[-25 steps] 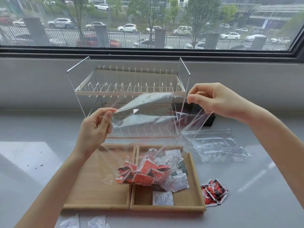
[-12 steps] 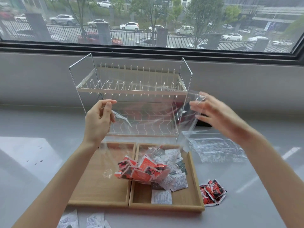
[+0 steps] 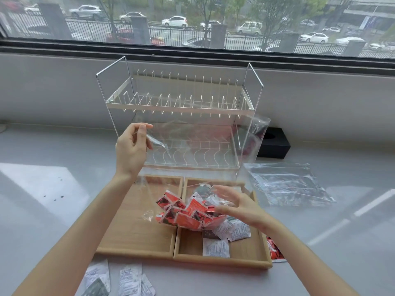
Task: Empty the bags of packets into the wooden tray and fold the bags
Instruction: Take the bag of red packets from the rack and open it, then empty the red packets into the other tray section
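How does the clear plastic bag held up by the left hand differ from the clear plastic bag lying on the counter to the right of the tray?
The held clear plastic bag hangs in the air, pinched at a corner by the left hand; the clear plastic bag on the counter lies flat, untouched. The held bag has red packets bunched at its bottom over the wooden tray; the counter bag looks empty. Both are transparent and crinkled.
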Tool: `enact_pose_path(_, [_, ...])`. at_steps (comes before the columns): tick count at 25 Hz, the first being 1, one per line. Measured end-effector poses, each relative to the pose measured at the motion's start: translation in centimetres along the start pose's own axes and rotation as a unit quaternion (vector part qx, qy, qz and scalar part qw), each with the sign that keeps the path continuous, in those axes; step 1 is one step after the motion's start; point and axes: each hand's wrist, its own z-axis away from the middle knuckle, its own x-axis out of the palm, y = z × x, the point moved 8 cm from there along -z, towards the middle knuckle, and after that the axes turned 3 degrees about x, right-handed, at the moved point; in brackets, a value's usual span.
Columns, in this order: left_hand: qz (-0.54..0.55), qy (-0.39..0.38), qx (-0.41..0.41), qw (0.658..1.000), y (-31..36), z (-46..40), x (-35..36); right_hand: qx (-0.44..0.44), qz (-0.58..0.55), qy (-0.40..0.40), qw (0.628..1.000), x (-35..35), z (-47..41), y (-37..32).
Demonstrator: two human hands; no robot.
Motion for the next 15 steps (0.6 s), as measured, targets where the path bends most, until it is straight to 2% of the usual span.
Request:
enact_pose_path(3, [0.047, -0.029, -0.028, 0.998, -0.2, 0.3, 0.4, 0.011, -0.011, 0.073, 0.997, -0.2, -0.4, 1.0])
enact_pose_path(6, [0.102, -0.124, -0.058, 0.985, -1.1, 1.3, 0.7, 0.028, -0.013, 0.12, 0.992, -0.4, -1.0, 1.1])
enact_pose_path(10, [0.063, -0.218, -0.094, 0.969, -4.1, 4.4, 0.3, 0.046, -0.034, 0.128, 0.99, -0.2, -1.5, 0.1])
enact_pose_path(15, [-0.023, -0.307, -0.235, 0.922, -10.7, 10.8, 0.7, 0.067, -0.058, 0.126, 0.988, 0.1, -1.6, 0.0])
